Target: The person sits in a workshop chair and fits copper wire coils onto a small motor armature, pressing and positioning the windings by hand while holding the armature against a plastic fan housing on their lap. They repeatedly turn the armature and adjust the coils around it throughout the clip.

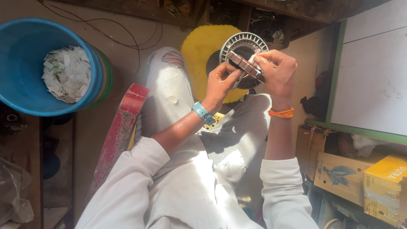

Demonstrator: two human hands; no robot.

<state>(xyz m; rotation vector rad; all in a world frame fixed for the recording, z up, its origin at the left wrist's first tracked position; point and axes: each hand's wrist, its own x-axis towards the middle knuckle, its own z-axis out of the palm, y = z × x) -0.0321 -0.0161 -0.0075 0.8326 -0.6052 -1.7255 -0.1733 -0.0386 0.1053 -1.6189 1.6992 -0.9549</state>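
A round metal motor stator ring with many radial slots is held up over my lap. My left hand grips its lower left rim, thumb and fingers pinched on the laminated edge. My right hand holds the right side of the ring, fingertips pressed at the top edge where a small pale strip sits in a slot. An orange thread band circles my right wrist and a teal watch my left. Behind the ring lies a yellow round piece.
A blue tub holding several white paper strips stands at the left. A red painted wooden plank leans by my left leg. Cardboard boxes and a yellow box sit at the lower right, beside a white board with a green frame.
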